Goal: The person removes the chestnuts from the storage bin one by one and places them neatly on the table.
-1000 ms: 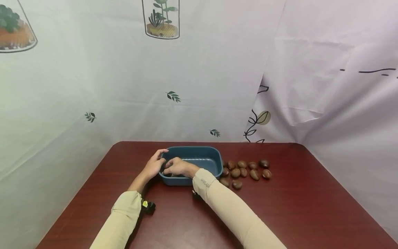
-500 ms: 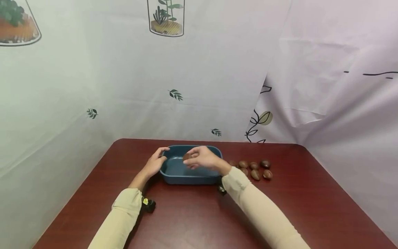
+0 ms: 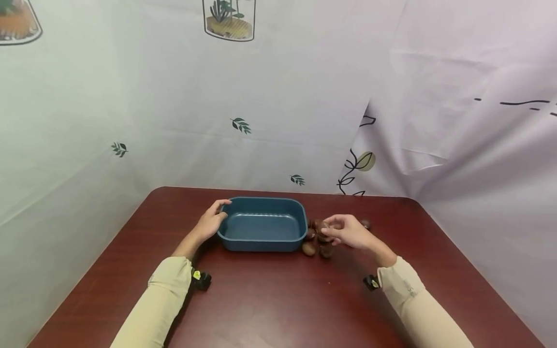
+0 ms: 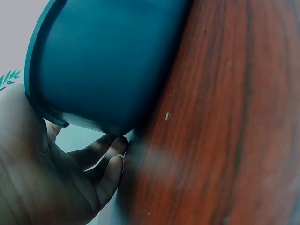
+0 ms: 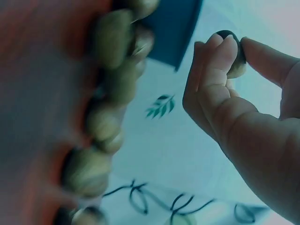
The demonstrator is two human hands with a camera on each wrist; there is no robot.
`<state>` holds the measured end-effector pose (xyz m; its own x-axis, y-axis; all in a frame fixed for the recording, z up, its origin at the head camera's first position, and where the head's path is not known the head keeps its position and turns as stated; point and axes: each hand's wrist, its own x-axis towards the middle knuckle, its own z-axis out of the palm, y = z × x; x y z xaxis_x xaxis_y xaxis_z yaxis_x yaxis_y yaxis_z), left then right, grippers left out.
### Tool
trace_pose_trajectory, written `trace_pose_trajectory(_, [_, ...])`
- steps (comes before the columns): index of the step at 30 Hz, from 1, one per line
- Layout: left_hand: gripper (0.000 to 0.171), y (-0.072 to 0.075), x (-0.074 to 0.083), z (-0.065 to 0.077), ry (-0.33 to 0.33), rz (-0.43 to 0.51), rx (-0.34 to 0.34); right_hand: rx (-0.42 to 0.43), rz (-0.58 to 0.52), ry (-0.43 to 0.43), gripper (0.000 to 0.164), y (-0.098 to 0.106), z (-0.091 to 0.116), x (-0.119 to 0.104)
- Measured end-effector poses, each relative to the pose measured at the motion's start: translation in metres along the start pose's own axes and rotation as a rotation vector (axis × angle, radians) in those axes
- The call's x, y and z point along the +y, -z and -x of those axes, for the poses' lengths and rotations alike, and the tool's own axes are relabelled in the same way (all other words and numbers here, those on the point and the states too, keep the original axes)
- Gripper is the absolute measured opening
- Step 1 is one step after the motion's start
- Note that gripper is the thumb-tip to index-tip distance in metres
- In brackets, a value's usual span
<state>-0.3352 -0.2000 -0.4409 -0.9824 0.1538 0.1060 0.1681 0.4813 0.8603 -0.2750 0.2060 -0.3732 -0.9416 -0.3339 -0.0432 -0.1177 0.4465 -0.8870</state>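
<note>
My left hand [image 3: 209,223] holds the left end of a deep blue plastic tub [image 3: 261,246], its thumb at the rim. In the left wrist view, the other fingers [image 4: 111,176] bend round the tub's outer wall, low by the tabletop. My right hand [image 3: 351,231] pinches a brown, rounded, chestnut-like piece [image 3: 324,231] between thumb and fingers, right of the tub. In the right wrist view, this piece [image 5: 239,65] shows a dark top and a tan lower side, held above the tabletop. The tub's bare bottom shows in the head view.
Several similar brown pieces [image 3: 309,249] lie close against the tub's right side, partly hidden by my right hand. Another piece [image 3: 366,224] lies behind that hand. The dark red wooden table [image 3: 252,299] ends at a pale printed cloth [image 3: 278,159].
My right hand rose from the tub's left end with a brown piece and moved right, out over the brown pieces beside the tub. The left hand stays at the tub.
</note>
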Motion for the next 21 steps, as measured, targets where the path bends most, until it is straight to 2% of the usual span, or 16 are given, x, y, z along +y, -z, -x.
trace_pose_trajectory(5, [0.041,-0.001,-0.001,0.0,0.011,0.002,-0.011,0.012,0.021,-0.036,0.034,0.011,0.011,0.022])
trace_pose_trajectory(12, [0.041,-0.003,0.001,-0.001,0.005,0.009,-0.012,-0.042,0.104,-0.057,0.027,0.017,0.028,0.034])
trace_pose_trajectory(21, [0.043,0.002,0.002,0.001,0.009,-0.003,-0.018,0.015,0.174,-0.07,0.013,0.007,0.028,0.045])
